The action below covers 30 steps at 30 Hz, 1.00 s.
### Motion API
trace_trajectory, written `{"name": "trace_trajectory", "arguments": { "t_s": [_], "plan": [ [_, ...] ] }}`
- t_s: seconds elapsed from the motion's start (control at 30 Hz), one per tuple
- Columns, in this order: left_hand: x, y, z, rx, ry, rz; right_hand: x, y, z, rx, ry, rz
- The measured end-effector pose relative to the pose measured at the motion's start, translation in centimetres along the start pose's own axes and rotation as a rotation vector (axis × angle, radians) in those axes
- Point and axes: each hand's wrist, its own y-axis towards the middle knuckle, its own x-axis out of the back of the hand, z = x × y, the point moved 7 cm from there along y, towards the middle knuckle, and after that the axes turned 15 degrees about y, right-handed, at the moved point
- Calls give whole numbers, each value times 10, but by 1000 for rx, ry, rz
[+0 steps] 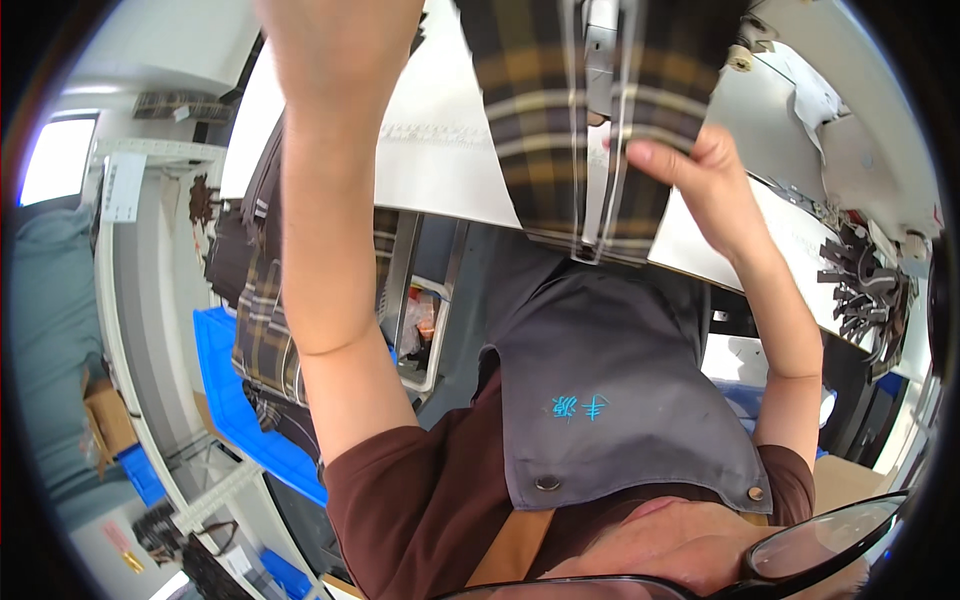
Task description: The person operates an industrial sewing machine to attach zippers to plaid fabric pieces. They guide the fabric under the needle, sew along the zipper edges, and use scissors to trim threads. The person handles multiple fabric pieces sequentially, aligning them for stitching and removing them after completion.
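Observation:
A dark plaid fabric piece [530,130] with brown and white stripes lies over the edge of the white worktable [440,165]. Two pale lines frame a narrow light strip along its middle, and a slim metal part [600,70] sits between them at the top. My right hand [708,180] grips the fabric by its right side, thumb on top and pointing inward; the other fingers are mostly hidden. Raised at the upper left, my left hand [340,35] is cut off by the picture's top edge, so its fingers and anything in them are out of sight.
A blue bin [215,345] with plaid and dark cloth stands to my left, near an open drawer [432,365]. Dark fabric strips [865,285] hang in a bunch at the right. White shelving [145,300] rises at the far left. My grey apron [620,350] reaches the table edge.

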Motion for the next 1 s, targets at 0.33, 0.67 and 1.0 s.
{"name": "trace_trajectory", "arguments": {
  "t_s": [0.33,0.67,1.0],
  "plan": [
    [-68,-131,150,603,519,395,21,-37,-13,359,-787,78],
    [-88,-117,108,76,802,397,32,14,-8,768,-1377,80],
    [-145,-128,104,4,709,705,60,6,5,704,-1500,-11]
  ]
}}
